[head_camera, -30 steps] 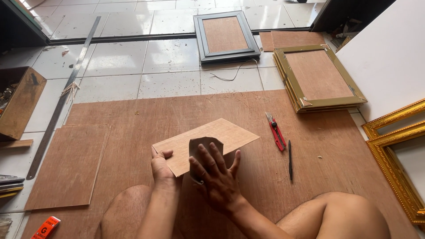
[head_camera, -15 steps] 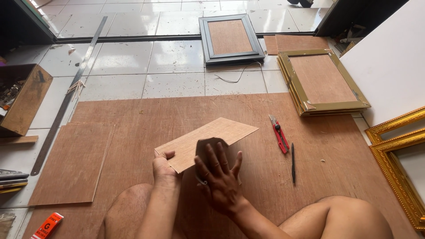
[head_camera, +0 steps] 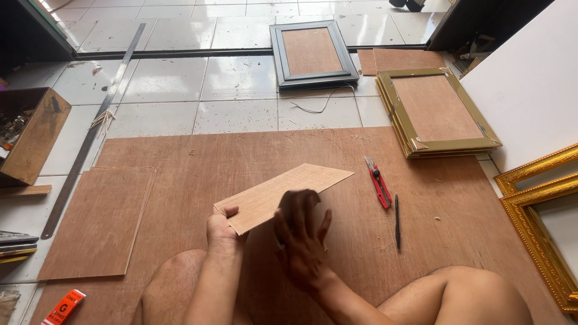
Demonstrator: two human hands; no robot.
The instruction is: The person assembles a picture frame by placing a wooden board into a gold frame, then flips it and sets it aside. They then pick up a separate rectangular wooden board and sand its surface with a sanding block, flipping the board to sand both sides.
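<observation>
My left hand [head_camera: 221, 225] pinches the near left corner of a thin rectangular plywood panel [head_camera: 274, 192], which lies tilted on a large plywood sheet [head_camera: 253, 150] spread on the floor. My right hand [head_camera: 301, 235] hovers with fingers spread over the panel's near edge, blurred by motion; whether it touches the panel is unclear. A small dark piece seen under it earlier is hidden now. A red utility knife [head_camera: 379, 182] and a black pen [head_camera: 397, 221] lie to the right of the panel.
A stack of smaller plywood boards [head_camera: 102, 222] lies left. A long metal ruler [head_camera: 90, 132], a wooden box [head_camera: 30, 135], a dark picture frame [head_camera: 313, 54], stacked green-gold frames [head_camera: 436, 111], ornate gold frames [head_camera: 542, 222] and a white board [head_camera: 530, 78] surround me. My bare knees are in front.
My right hand lifted off the panel and moved slightly right, fingers spreading. The dark piece under it is no longer visible. My left hand keeps its grip on the corner.
</observation>
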